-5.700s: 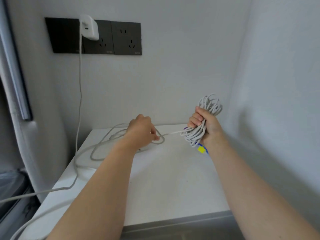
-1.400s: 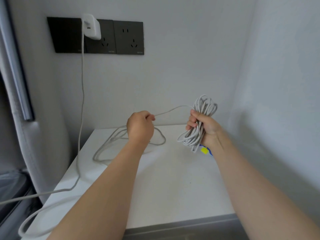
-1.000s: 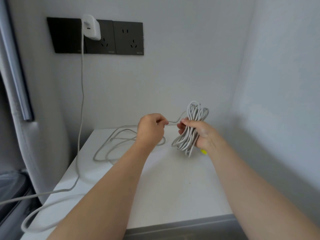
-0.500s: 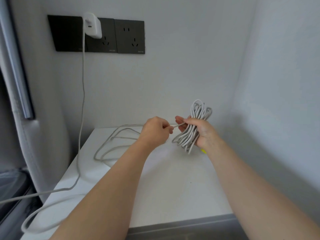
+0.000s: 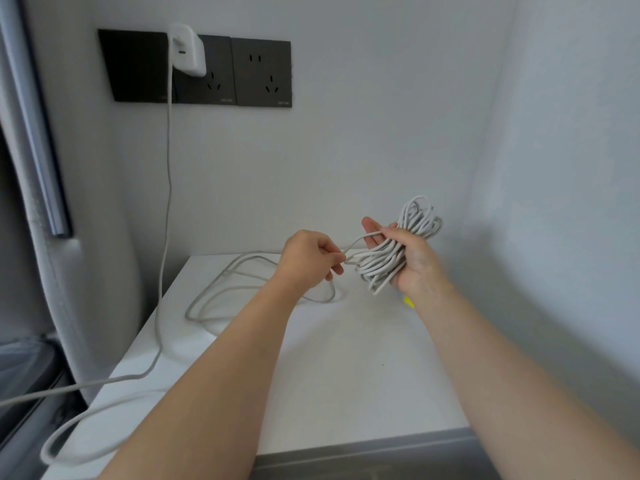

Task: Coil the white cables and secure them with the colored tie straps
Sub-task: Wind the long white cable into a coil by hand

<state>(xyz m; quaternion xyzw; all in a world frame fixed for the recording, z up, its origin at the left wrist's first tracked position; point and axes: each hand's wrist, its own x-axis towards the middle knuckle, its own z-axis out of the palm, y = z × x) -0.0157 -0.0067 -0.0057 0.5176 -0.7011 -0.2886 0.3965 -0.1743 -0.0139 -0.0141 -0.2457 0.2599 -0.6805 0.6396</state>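
Observation:
A bundle of coiled white cable (image 5: pixel 391 258) lies across the palm of my right hand (image 5: pixel 412 261), above the back of the white table (image 5: pixel 346 368); the thumb presses the coil and the fingers are stretched out. My left hand (image 5: pixel 308 258) pinches the loose strand just left of the coil. The slack cable (image 5: pixel 221 292) loops over the table's back left and off its left edge. A yellow tie strap (image 5: pixel 408 302) peeks out from behind my right wrist, mostly hidden.
A white charger (image 5: pixel 187 50) sits in a black wall socket panel (image 5: pixel 204 69), its cord (image 5: pixel 168 188) hanging down to the table. Walls close in behind and on the right. A grey curtain or frame (image 5: pixel 38 168) stands at the left.
My left hand has carried the strand in to the coil from the left, and my right hand's fingers have straightened. More slack has been drawn off the table.

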